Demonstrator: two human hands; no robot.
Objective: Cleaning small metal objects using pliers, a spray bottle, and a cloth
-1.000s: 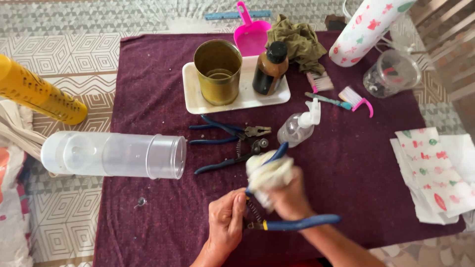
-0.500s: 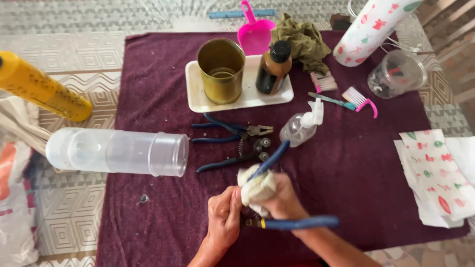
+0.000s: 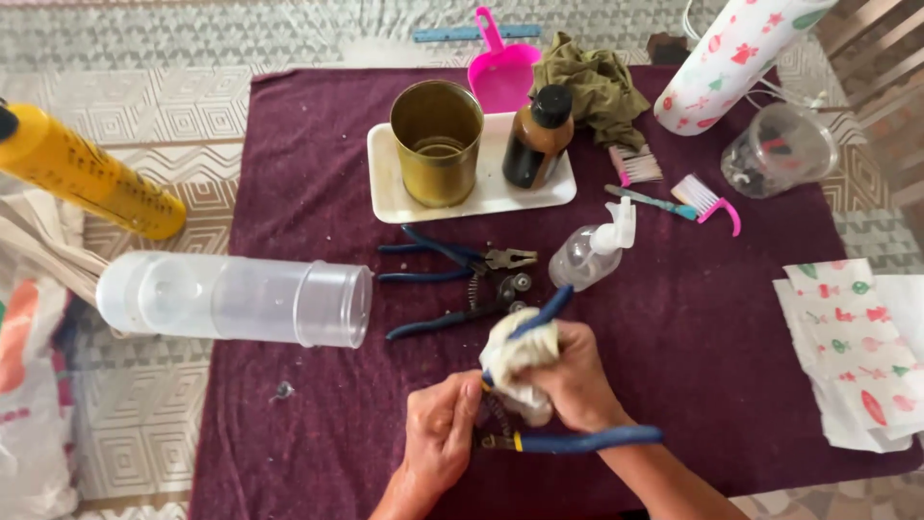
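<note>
Maroon cloth (image 3: pixel 289 193) over patterned floor (image 3: pixel 125 87); both hands clasp blue-handled pliers (image 3: pixel 577 441), right with rag (image 3: pixel 515 361).

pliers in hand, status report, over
Left hand grips blue-handled pliers near the head. Right hand presses white cloth on them. Second pliers lie just beyond, apart.

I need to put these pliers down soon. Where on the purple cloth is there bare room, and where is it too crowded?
Bare cloth lies left of the white tray, above the clear tube. More lies between the spray bottle and the patterned paper sheets. The middle is crowded by pliers, both hands and the tray.
</note>
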